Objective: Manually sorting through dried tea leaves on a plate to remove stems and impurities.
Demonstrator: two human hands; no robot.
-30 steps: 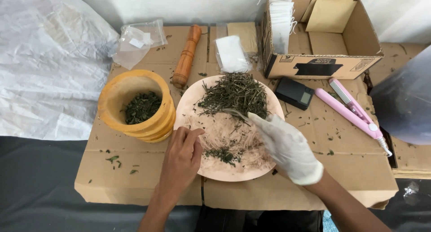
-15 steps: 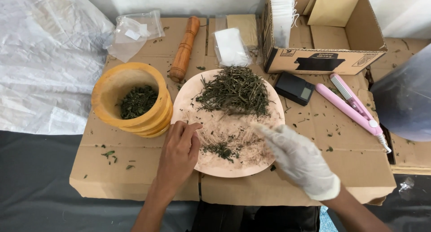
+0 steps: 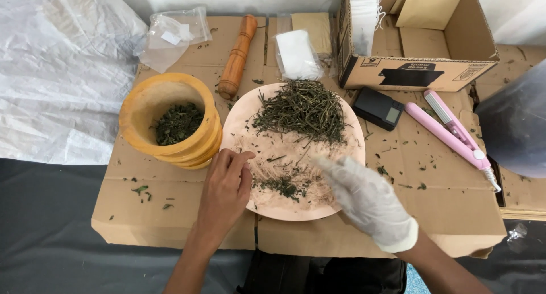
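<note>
While the round pink plate [image 3: 239, 136] lies flat on the cardboard sheet [image 3: 170, 214], its dried herb sticks [image 3: 301, 107] make one heap on the far half, the thin stems lying mostly crosswise and fanning toward the plate's far right rim. One smaller clump of crumbled green bits [image 3: 281, 186] sits on the near half of the plate, with pale scrape marks around it.

At the plate's near left rim rests the bare left hand [image 3: 224, 192], fingers lightly curled and close together, tips touching the rim, holding nothing. Over the plate's near right part is the right hand [image 3: 364, 198] in a white glove, blurred; its fingers point toward the plate's middle and look drawn together, but whether they pinch anything cannot be told.

Left of the plate stands one yellow wooden mortar [image 3: 142, 109] with green leaf inside. Beyond the plate lies one wooden pestle [image 3: 238, 55], its long axis running away from the person. Right of the plate are one small black scale [image 3: 378, 107] and one pink sealer [image 3: 449, 134], lying slantwise.
</note>
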